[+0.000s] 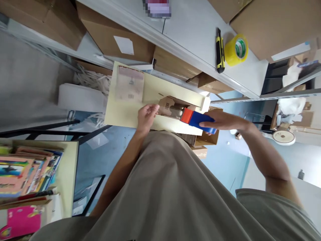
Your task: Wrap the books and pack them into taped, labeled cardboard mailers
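My right hand [217, 121] grips a long blue box with an orange end [198, 119], holding it by the blue part. Its orange end is over the right part of an open brown cardboard box [165, 105]. Something clear or greyish shows inside the cardboard box, too unclear to name. At the left end of that box is my left hand [146, 117], fingers loosely bent and thumb apart, fingertips close to the flap; whether they touch it I cannot tell. The cardboard box lies on a cream tabletop [125, 115]. A flat, pale printed packet [129, 83] rests on the left of this top.
A grey shelf [190, 36] beyond holds a yellow-black box cutter [220, 52] and a yellow tape roll [236, 50]. Large cartons [117, 36] sit beneath it. Stacked books [27, 170] are at lower left. Another open carton [213, 137] stands below the tabletop's right end.
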Action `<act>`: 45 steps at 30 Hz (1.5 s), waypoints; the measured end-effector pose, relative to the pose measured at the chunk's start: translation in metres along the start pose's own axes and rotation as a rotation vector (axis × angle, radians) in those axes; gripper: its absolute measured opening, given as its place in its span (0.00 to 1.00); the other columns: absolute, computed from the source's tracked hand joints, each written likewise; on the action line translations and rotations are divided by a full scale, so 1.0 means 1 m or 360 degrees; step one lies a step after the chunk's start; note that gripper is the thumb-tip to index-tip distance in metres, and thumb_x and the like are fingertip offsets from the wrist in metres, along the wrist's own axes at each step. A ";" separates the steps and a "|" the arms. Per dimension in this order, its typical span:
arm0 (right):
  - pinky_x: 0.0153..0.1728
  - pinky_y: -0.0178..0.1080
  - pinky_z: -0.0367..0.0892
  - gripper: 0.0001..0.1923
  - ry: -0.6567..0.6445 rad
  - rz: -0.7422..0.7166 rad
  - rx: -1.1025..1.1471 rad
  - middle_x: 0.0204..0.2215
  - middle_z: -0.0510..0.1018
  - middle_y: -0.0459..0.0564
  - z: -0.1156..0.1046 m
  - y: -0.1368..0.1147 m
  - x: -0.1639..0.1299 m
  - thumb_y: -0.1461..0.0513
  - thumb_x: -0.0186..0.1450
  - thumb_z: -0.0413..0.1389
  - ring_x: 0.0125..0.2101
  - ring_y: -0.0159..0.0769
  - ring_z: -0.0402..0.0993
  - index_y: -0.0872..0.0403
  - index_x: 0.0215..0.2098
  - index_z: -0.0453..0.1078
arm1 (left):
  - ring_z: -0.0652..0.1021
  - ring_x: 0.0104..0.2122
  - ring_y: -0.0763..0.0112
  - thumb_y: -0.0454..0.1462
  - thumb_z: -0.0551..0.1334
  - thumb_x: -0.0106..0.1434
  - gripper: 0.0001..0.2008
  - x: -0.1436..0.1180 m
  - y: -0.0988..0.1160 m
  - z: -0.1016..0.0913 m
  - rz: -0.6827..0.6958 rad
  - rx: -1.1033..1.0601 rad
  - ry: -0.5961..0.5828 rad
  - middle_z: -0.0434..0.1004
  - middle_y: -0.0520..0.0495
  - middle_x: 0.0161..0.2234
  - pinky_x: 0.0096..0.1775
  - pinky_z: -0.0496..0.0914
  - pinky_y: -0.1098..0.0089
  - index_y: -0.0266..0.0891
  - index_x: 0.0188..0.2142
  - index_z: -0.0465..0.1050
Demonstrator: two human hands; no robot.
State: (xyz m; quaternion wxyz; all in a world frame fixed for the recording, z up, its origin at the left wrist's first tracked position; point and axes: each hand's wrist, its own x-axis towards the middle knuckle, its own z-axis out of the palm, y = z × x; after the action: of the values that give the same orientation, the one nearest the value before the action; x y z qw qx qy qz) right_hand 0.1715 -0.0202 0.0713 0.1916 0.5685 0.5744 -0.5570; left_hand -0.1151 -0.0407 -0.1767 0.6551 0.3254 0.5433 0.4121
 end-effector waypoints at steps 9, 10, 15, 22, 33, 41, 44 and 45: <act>0.34 0.41 0.75 0.36 0.0007 0.0326 0.0077 0.29 0.87 0.52 -0.017 -0.046 0.021 0.29 0.67 0.68 0.30 0.41 0.85 0.53 0.38 0.82 | 0.69 0.25 0.73 0.55 0.81 0.60 0.24 0.059 -0.040 -0.010 -0.0294 -0.0140 -0.0199 0.72 0.53 0.23 0.29 0.65 0.69 0.42 0.28 0.76; 0.34 0.40 0.75 0.36 -0.0010 0.0343 0.0078 0.29 0.87 0.52 -0.016 -0.050 0.026 0.29 0.68 0.68 0.30 0.41 0.85 0.53 0.39 0.82 | 0.69 0.24 0.74 0.53 0.81 0.60 0.24 0.061 -0.043 -0.009 -0.0329 -0.0156 -0.0200 0.71 0.54 0.22 0.28 0.64 0.70 0.41 0.28 0.75; 0.34 0.39 0.77 0.36 0.0001 0.0419 0.0054 0.29 0.88 0.53 -0.014 -0.058 0.039 0.29 0.67 0.69 0.30 0.41 0.86 0.54 0.39 0.82 | 0.68 0.23 0.75 0.48 0.81 0.62 0.20 0.069 -0.058 -0.008 -0.0387 -0.0230 -0.0157 0.69 0.54 0.21 0.27 0.61 0.71 0.40 0.27 0.77; 0.30 0.37 0.73 0.32 0.0055 0.0474 0.0018 0.29 0.88 0.52 -0.013 -0.059 0.048 0.32 0.69 0.68 0.28 0.38 0.84 0.53 0.36 0.82 | 0.65 0.22 0.76 0.45 0.80 0.63 0.20 0.082 -0.072 -0.003 -0.0438 -0.0256 -0.0141 0.66 0.55 0.21 0.27 0.58 0.70 0.41 0.26 0.75; 0.37 0.41 0.78 0.32 0.0057 0.0534 -0.0005 0.29 0.88 0.54 -0.013 -0.061 0.058 0.33 0.70 0.68 0.30 0.41 0.85 0.54 0.35 0.82 | 0.65 0.26 0.74 0.43 0.76 0.66 0.18 0.083 -0.082 0.009 -0.0513 -0.0171 -0.0172 0.68 0.54 0.23 0.30 0.60 0.70 0.40 0.25 0.75; 0.37 0.41 0.77 0.29 0.0099 0.0560 -0.0014 0.30 0.88 0.53 -0.007 -0.069 0.058 0.36 0.71 0.68 0.31 0.43 0.87 0.52 0.37 0.82 | 0.74 0.33 0.69 0.46 0.78 0.65 0.17 0.077 -0.091 0.020 -0.0350 -0.0066 -0.0015 0.79 0.50 0.28 0.34 0.65 0.70 0.38 0.29 0.79; 0.38 0.41 0.78 0.28 0.0111 0.0564 -0.0035 0.31 0.88 0.53 -0.004 -0.074 0.057 0.36 0.71 0.68 0.32 0.43 0.87 0.52 0.38 0.82 | 0.78 0.36 0.66 0.46 0.77 0.66 0.16 0.078 -0.100 0.023 -0.0312 -0.0056 0.0005 0.82 0.48 0.31 0.36 0.69 0.70 0.38 0.31 0.81; 0.38 0.41 0.78 0.28 0.0106 0.0564 -0.0045 0.30 0.88 0.53 -0.004 -0.075 0.058 0.36 0.72 0.68 0.32 0.43 0.87 0.52 0.37 0.82 | 0.79 0.37 0.65 0.47 0.76 0.67 0.16 0.079 -0.104 0.024 -0.0314 -0.0046 0.0003 0.83 0.47 0.31 0.37 0.71 0.70 0.37 0.31 0.81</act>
State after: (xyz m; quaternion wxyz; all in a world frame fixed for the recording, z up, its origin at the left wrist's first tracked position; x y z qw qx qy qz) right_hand 0.0919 0.0286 0.0551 0.2755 0.6762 0.4789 -0.4872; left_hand -0.0673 -0.0165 -0.2974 0.6965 0.2605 0.5673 0.3538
